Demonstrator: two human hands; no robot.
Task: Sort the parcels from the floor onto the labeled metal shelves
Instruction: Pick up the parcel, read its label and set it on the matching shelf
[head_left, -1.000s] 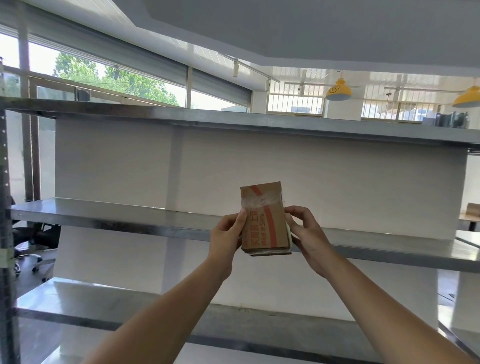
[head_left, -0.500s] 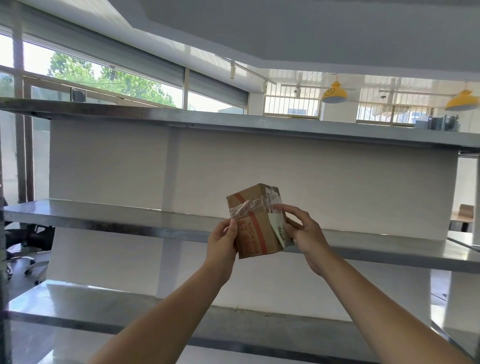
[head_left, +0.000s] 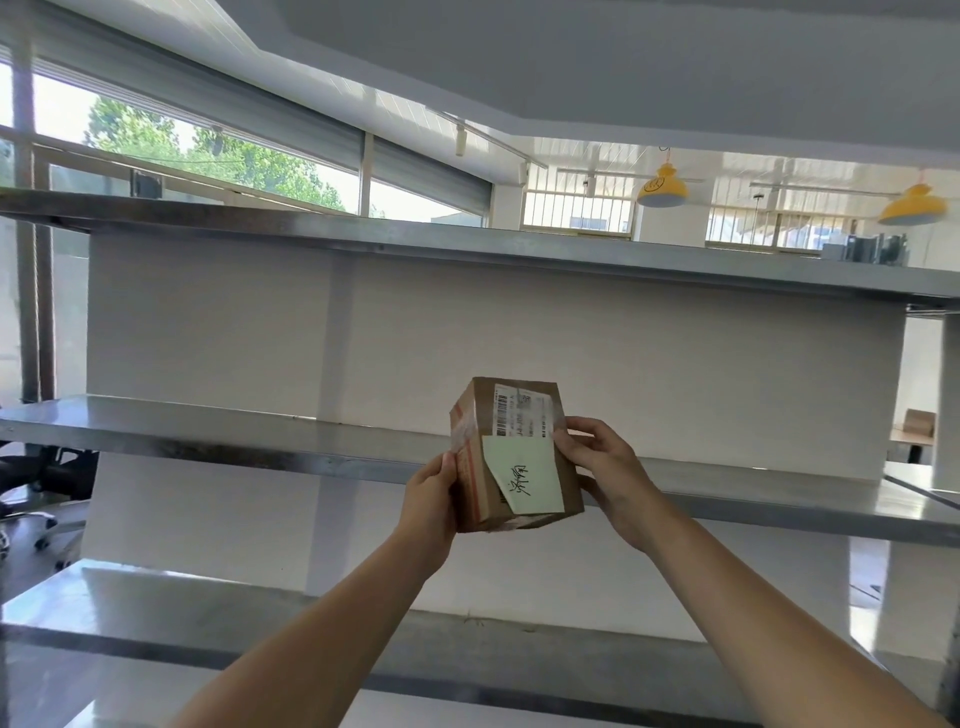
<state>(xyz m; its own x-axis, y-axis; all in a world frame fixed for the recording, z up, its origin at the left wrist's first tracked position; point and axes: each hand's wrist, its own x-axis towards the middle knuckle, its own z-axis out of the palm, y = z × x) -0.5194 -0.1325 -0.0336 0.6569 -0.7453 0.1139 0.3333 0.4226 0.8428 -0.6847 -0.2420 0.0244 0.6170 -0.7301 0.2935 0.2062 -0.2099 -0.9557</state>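
A small brown cardboard parcel (head_left: 514, 457) is held up in front of the middle metal shelf (head_left: 208, 431). Its face toward me carries a white barcode label and a pale green note with handwriting. My left hand (head_left: 434, 499) grips the parcel's left side. My right hand (head_left: 605, 467) holds its right side, fingers on the label edge. The parcel hangs in the air, just in front of the shelf's front edge.
The metal rack has an upper shelf (head_left: 467, 244) and a lower shelf (head_left: 208, 608), backed by a white panel. Office chairs (head_left: 36, 478) stand at far left. A cardboard box (head_left: 918, 422) sits on a table at far right.
Both hands have turned the parcel so the side with the barcode label and green note now faces me instead of the red-printed side. The parcel stays at about the same height.
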